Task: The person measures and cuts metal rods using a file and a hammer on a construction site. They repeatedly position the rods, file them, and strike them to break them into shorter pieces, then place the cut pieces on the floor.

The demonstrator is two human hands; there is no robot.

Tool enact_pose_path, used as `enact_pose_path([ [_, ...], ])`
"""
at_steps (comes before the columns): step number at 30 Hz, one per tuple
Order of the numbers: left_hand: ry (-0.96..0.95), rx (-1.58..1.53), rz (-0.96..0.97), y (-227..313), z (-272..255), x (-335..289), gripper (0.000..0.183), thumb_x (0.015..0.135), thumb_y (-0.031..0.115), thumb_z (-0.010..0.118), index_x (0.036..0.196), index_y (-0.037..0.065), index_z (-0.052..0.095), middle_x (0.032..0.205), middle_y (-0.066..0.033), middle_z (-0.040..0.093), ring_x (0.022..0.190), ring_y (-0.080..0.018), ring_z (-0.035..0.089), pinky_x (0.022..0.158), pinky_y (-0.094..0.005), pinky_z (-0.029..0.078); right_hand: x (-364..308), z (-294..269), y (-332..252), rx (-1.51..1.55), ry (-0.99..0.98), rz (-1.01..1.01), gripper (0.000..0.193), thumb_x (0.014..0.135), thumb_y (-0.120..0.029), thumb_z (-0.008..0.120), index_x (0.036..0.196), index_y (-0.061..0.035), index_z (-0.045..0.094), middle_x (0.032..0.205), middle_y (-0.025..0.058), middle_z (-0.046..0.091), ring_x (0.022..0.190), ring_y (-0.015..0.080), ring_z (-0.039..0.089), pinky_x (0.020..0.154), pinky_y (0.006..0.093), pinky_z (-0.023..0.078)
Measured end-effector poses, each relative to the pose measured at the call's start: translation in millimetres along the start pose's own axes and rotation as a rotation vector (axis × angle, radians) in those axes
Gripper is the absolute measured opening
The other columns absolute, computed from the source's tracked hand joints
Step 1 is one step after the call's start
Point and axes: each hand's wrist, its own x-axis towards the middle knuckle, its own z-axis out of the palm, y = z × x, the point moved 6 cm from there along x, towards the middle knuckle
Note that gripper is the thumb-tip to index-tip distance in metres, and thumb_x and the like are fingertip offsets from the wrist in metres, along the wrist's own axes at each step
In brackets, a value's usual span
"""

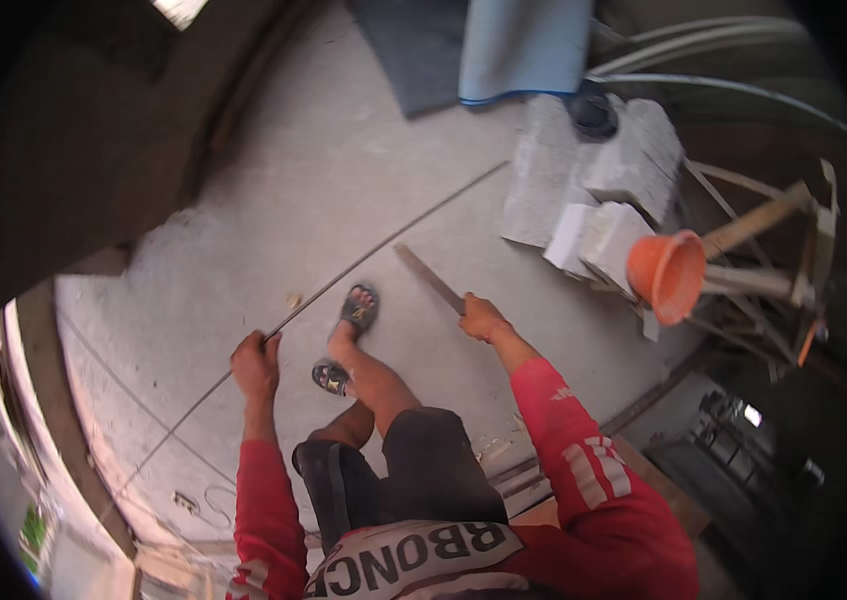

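My left hand [255, 362] is closed around a long thin steel rod [383, 245] that runs diagonally over the concrete floor, from lower left up to the right. My right hand [483, 318] grips one end of a flat grey metal bar [430, 277], which points up and left toward the rod. Both arms wear red sleeves. My legs in dark shorts and sandals [357, 308] stand between the two hands, one foot just beside the rod.
Grey concrete blocks [583, 190] are stacked at the right. An orange bucket [667, 274] hangs on wooden poles [758, 225] beside them. A blue sheet [523, 50] lies at the top. A dark wall [73, 130] curves along the left.
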Motion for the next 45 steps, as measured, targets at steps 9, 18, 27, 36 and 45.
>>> enact_pose_path([
  [9,0.421,-0.005,0.023,-10.7,-67.4,-72.0,0.033,0.093,0.024,0.068,0.073,0.001,0.053,0.069,-0.015,0.059,0.063,-0.0323,0.058,0.059,-0.046,0.043,-24.7,-87.7,-9.5,-0.578,0.069,-0.045,0.03,0.09,-0.008,0.056,0.117,-0.0022,0.066,0.104,0.0173,0.073,0.098,0.0328,0.071,0.082,0.0425,0.057],
  [18,0.42,0.073,-0.016,-4.2,-35.1,-98.1,0.029,0.091,0.024,0.068,0.078,0.001,0.056,0.074,-0.0133,0.061,0.072,-0.0352,0.059,0.07,-0.048,0.044,18.7,-207.9,61.2,-0.782,0.313,-0.056,0.023,0.094,-0.014,0.051,0.105,-0.0033,0.068,0.102,0.0165,0.073,0.096,0.0299,0.072,0.078,0.0434,0.056],
  [27,0.234,0.242,-0.152,6.7,-15.5,-113.0,0.03,0.092,0.028,0.065,0.082,0.0,0.059,0.079,-0.0175,0.063,0.077,-0.0396,0.062,0.068,-0.0516,0.044,81.6,-253.6,128.2,-1.094,0.4,0.059,0.029,0.094,-0.016,0.051,0.115,-0.0052,0.068,0.117,0.0112,0.066,0.113,0.0246,0.057,0.095,0.0469,0.041],
  [36,0.184,0.228,-0.261,1.3,-17.0,-120.0,0.022,0.09,0.023,0.066,0.083,0.002,0.059,0.083,-0.0141,0.062,0.084,-0.0375,0.06,0.08,-0.0515,0.044,69.5,-257.6,102.9,-1.055,0.343,-0.009,0.031,0.095,-0.016,0.05,0.117,-0.0032,0.067,0.12,0.0132,0.064,0.117,0.0273,0.055,0.098,0.0499,0.039],
  [45,0.174,0.073,-0.412,-6.3,-3.3,-145.1,0.019,0.082,0.025,0.07,0.091,0.007,0.067,0.096,-0.0123,0.067,0.1,-0.0314,0.062,0.1,-0.0518,0.04,-214.3,-109.1,-160.6,-0.25,-0.253,-1.139,0.028,0.089,-0.016,0.065,0.112,-0.0016,0.062,0.112,0.0186,0.063,0.105,0.0384,0.061,0.089,0.0486,0.049],
])
